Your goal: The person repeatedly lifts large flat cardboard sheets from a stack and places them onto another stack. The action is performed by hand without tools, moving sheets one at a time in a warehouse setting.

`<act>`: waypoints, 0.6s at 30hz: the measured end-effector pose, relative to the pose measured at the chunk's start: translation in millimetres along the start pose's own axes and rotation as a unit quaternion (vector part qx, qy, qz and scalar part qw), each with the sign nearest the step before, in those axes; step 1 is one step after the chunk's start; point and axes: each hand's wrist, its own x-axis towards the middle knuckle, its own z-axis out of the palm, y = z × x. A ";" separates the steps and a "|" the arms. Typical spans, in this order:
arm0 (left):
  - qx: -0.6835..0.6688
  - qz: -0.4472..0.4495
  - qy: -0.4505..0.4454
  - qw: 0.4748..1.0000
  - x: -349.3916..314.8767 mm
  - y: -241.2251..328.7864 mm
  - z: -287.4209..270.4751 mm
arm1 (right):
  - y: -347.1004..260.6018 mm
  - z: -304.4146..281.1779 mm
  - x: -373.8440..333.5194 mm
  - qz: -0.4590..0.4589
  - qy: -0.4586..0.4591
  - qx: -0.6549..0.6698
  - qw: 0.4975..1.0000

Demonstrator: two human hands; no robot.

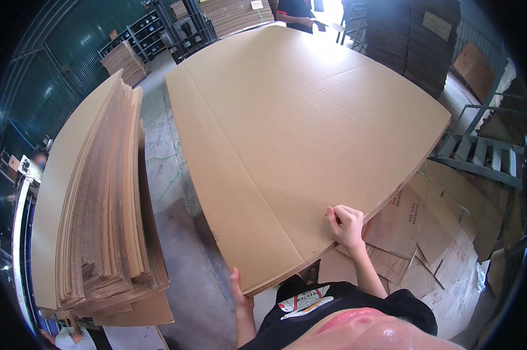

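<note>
A large brown cardboard sheet [298,134], creased along its left side, lies on top of a stack and spans the middle of the view. My left hand [241,291] grips its near left corner, thumb up along the edge and the other fingers hidden beneath. Farther right, my right hand [346,224] is curled into a fist on the sheet near its front edge. Nothing shows between the right hand's fingers.
At left stands a thick stack of cardboard sheets [100,210] with uneven edges. Loose cardboard pieces [412,219] cover the floor at right, below metal steps [479,153]. Behind are a forklift [184,29], a dark stack [412,41] and another person [295,13] beyond the sheet's far edge.
</note>
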 end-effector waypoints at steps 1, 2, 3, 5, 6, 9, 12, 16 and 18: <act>-0.001 -0.003 -0.001 1.000 -0.3 0.1 0.4 | -0.6 -0.2 0.1 0.001 0.004 0.000 1.000; 0.001 -0.003 0.000 1.000 -0.2 -0.2 -0.6 | -0.3 0.2 -0.2 0.002 0.003 0.002 1.000; 0.004 -0.002 0.001 1.000 0.1 -1.1 -2.2 | 0.4 0.6 -0.6 0.002 0.002 0.003 1.000; 0.006 -0.002 0.003 1.000 -0.2 -1.2 -2.5 | 0.9 0.8 -0.9 0.002 0.000 0.000 1.000; 0.005 -0.002 0.003 1.000 -0.8 -0.6 -1.3 | 0.8 0.7 -0.8 0.002 -0.002 -0.005 1.000; 0.003 0.000 -0.001 1.000 0.7 -2.3 -3.8 | 0.2 -0.7 -1.4 0.011 -0.019 -0.010 1.000; 0.006 -0.005 0.001 1.000 0.5 -2.1 -2.2 | -0.9 -3.7 1.2 0.009 -0.027 -0.016 0.999; 0.008 -0.006 -0.001 1.000 -0.7 -0.1 1.1 | 1.0 -3.7 1.1 0.006 -0.027 -0.019 0.999; 0.005 -0.004 -0.007 1.000 0.8 -2.1 -2.6 | 0.4 -3.4 0.7 0.009 -0.028 -0.016 0.999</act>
